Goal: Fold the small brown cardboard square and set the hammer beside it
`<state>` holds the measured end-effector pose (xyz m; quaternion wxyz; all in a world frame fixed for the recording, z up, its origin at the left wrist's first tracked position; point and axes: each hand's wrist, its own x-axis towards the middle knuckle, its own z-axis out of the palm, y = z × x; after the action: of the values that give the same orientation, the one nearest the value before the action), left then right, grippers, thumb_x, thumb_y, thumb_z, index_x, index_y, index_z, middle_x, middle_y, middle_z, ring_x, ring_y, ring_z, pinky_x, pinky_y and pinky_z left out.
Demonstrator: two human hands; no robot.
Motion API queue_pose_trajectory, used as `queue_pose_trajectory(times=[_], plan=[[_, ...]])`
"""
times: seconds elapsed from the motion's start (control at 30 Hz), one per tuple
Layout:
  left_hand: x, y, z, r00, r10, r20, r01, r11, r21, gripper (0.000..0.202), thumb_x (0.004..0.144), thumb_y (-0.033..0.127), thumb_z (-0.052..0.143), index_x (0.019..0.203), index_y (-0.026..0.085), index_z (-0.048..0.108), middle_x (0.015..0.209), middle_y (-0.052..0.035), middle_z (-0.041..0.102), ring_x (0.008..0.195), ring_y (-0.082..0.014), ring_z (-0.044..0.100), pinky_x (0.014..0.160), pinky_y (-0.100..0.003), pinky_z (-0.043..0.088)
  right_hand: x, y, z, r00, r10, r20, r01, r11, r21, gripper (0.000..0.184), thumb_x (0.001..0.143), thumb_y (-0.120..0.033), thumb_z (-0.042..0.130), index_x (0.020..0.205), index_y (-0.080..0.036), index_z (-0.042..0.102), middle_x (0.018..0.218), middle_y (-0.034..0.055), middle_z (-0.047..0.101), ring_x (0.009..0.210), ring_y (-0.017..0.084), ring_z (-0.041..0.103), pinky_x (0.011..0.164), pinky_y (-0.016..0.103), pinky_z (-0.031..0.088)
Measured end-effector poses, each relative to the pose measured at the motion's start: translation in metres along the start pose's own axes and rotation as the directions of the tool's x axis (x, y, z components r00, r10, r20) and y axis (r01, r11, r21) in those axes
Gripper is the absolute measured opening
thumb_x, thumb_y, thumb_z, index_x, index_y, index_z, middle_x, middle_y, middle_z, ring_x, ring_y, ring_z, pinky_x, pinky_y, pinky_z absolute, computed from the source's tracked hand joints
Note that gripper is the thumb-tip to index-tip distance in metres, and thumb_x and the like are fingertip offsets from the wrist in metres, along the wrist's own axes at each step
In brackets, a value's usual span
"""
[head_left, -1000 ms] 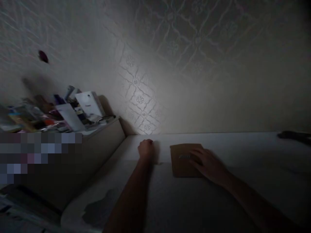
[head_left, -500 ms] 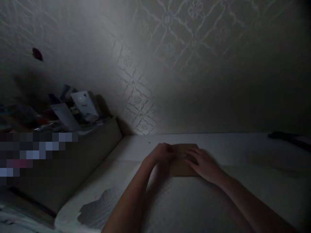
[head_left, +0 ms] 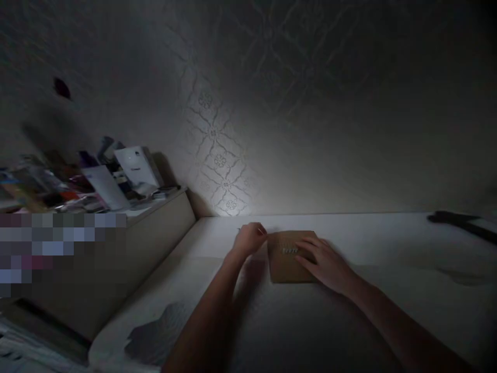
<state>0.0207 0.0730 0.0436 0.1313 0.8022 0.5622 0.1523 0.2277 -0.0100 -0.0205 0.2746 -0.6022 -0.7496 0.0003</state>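
A flat, square brown piece [head_left: 277, 267], like a kraft card or booklet, lies on the white table. Near its middle shows a short row of small pale marks [head_left: 290, 250], too blurred to make out. My right hand [head_left: 324, 264] rests on its right side, fingers spread and lying flat. Just off the upper left corner is my left hand [head_left: 249, 239], its fingers curled together in a pinch. A tiny light speck shows at those fingertips, too small to name.
On the left, a cabinet [head_left: 163, 223] carries a white box [head_left: 137, 167] and assorted clutter. A black object [head_left: 454, 218] lies at the far right. A grey jagged-edged patch [head_left: 159, 331] shows at the table's front left. Behind stands a patterned wall [head_left: 330, 145].
My left hand has moved left, off the brown piece, and its fingers have curled in. More of the pale marks is uncovered. The right hand stays nearly in place.
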Motion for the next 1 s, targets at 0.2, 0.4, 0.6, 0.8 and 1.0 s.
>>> queue_pose_trajectory(times=[0.2,0.4,0.6,0.8,1.0], plan=[[0.004,-0.036,0.002,0.923,-0.327,-0.203,0.353,0.929,0.11,0.028,0.088,0.02,0.05,0.106,0.02,0.071,0.107,-0.0089,0.074,0.102,-0.0231,0.068,0.081,-0.028,0.049,0.0,0.0,0.0,1.0,0.014,-0.004,-0.014,1.0,0.011,0.035,0.091,-0.029,0.054,0.12,-0.017,0.068,0.129,0.0128,0.063,0.119,0.027,0.058,0.105,0.044,0.044],[0.004,-0.05,0.006,0.886,-0.387,-0.256,0.426,0.897,0.117,0.03,0.089,0.019,0.048,0.11,0.021,0.07,0.116,-0.0102,0.07,0.11,-0.0258,0.064,0.086,-0.033,0.049,0.001,-0.001,-0.002,0.999,0.028,0.026,-0.028,0.999,0.018,0.036,0.091,-0.028,0.055,0.122,-0.014,0.067,0.132,0.0147,0.061,0.121,0.028,0.057,0.107,0.044,0.042],[0.005,-0.026,0.002,0.961,-0.151,-0.23,0.18,0.977,0.112,0.029,0.089,0.017,0.052,0.111,0.017,0.071,0.115,-0.0108,0.071,0.106,-0.0232,0.065,0.091,-0.031,0.048,0.0,-0.003,-0.001,0.999,0.034,0.002,-0.034,0.998,0.045,0.035,0.09,-0.028,0.056,0.12,-0.016,0.068,0.132,0.0146,0.061,0.121,0.029,0.057,0.105,0.046,0.044],[-0.005,0.016,0.003,0.95,0.272,0.15,-0.25,0.957,-0.149,0.027,0.088,0.03,0.06,0.103,0.015,0.076,0.093,-0.0063,0.076,0.083,-0.0181,0.068,0.074,-0.023,0.049,0.001,-0.005,-0.004,1.0,0.015,0.0,-0.015,0.998,0.053,0.035,0.09,-0.026,0.056,0.122,-0.016,0.067,0.128,0.0142,0.063,0.118,0.028,0.058,0.104,0.045,0.044],[-0.015,0.033,0.006,0.932,0.277,0.233,-0.287,0.958,0.013,0.021,0.085,0.019,0.058,0.091,0.014,0.078,0.084,-0.0068,0.075,0.08,-0.0183,0.066,0.068,-0.022,0.044,0.001,-0.005,-0.003,1.0,-0.003,-0.015,0.004,0.999,0.04,0.033,0.089,-0.026,0.058,0.118,-0.017,0.069,0.128,0.0132,0.064,0.117,0.028,0.058,0.103,0.045,0.045]])
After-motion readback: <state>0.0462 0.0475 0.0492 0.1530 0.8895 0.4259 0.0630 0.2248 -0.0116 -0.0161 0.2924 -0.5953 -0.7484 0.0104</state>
